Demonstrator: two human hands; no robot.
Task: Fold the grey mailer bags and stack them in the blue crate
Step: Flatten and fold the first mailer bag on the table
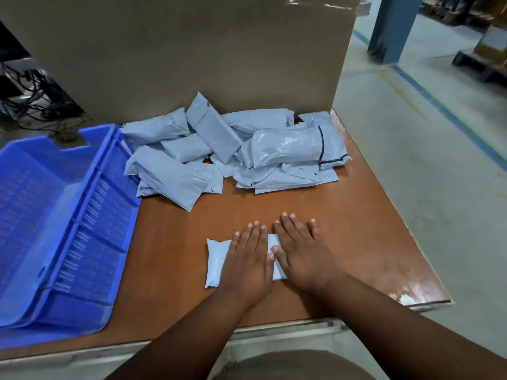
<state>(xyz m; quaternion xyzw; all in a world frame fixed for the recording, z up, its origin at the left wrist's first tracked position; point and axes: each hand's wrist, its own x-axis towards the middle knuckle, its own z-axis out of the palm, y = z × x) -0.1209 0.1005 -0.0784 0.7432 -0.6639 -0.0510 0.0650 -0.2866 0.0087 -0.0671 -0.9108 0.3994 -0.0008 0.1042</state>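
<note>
A small folded grey mailer bag [216,261] lies on the brown table near the front edge. My left hand [247,261] presses flat on its middle with straight fingers. My right hand [301,250] presses flat on its right part, covering most of that end. Only the bag's left end and a strip between my hands show. A pile of several filled grey mailer bags [227,152] sits at the back of the table. The blue crate [90,215] stands at the left, and nothing shows inside it.
A large cardboard box [192,50] stands behind the pile. The table [343,229] ends at the right above a concrete floor with blue lines. Cables lie on the floor at far left, and a blue pillar [392,26] rises at back right.
</note>
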